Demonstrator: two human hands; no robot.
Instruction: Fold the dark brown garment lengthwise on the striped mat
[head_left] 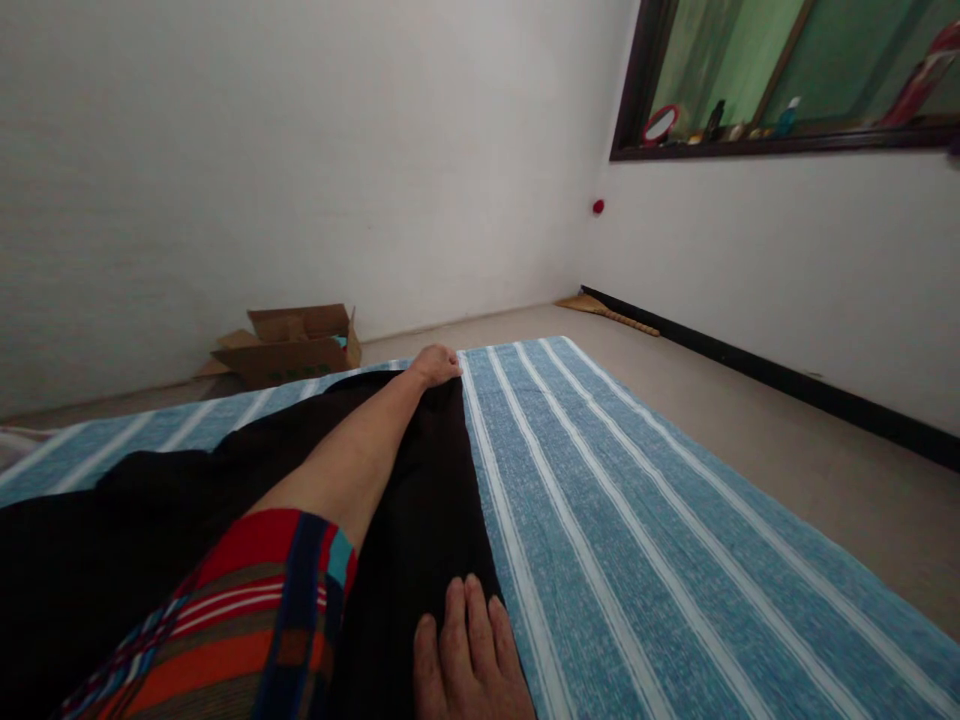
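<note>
A black cloth point(420, 500) lies spread on a blue and white striped mat point(637, 520). My left arm, in a red striped sleeve, reaches far out across the cloth. My left hand point(436, 365) rests at the cloth's far corner, fingers curled on its edge. My right hand point(469, 660) lies flat at the bottom of the view, fingers together, pressing the near right edge of the black cloth where it meets the mat.
An open cardboard box point(289, 345) stands by the white wall beyond the mat. A broom point(607, 312) lies along the baseboard at the corner. A dark-framed window sill point(780, 125) holds small bottles. Bare floor point(787, 450) runs to the right of the mat.
</note>
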